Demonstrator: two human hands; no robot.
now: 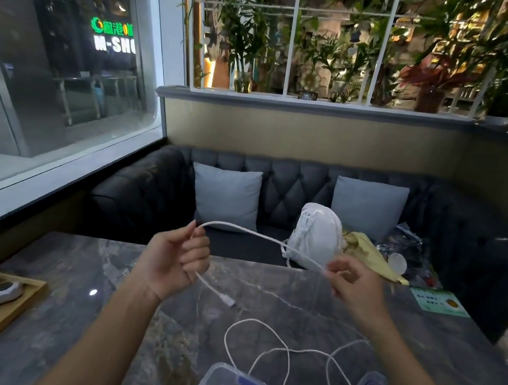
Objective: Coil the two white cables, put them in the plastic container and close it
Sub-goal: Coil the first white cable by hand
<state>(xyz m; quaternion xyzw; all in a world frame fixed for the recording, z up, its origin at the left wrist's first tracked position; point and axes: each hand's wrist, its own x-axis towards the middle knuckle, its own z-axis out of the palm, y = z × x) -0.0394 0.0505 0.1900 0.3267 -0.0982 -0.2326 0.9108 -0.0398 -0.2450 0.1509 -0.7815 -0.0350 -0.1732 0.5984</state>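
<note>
Two hands (172, 262) (351, 289) on one white cable (241, 227)

Lit window sign (115, 46): "M-SH", rest cut.

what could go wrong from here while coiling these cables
1. The held cable, pinched between the left hand and right hand, has its plug end dangling free below the left hand; winding could whip it against the table.
2. The loose cable lies in crossing loops, part trailing over the plastic container rim; lifting it may knot it or drag the container.
</note>
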